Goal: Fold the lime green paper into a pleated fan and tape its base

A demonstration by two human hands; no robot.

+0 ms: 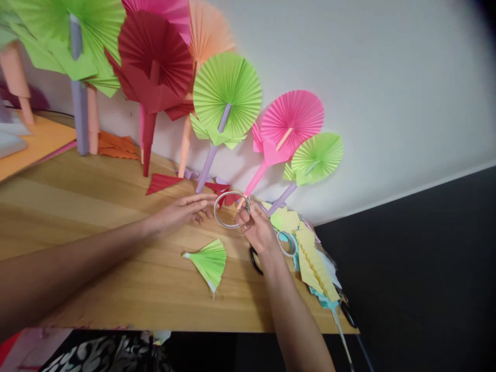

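A thin, nearly used-up roll of tape (216,211) is held above the table, gripped at its right side by the fingers of my right hand (259,226). My left hand (189,208) is at the ring's left side, fingers apart and reaching toward it; whether a fingertip touches the tape I cannot tell. Below both hands a pleated light-green paper fan (211,262), partly spread, lies on the wooden table (127,279). A black-handled tool (254,260), probably scissors, is partly hidden behind my right wrist.
Paper fan flowers on rolled stems lean on the wall, among them a dark red one (155,51), a green one (240,77) and a pink one (306,111). Paper scraps (310,253) and a second tape roll (285,243) lie at right. Orange paper (42,139) is at left.
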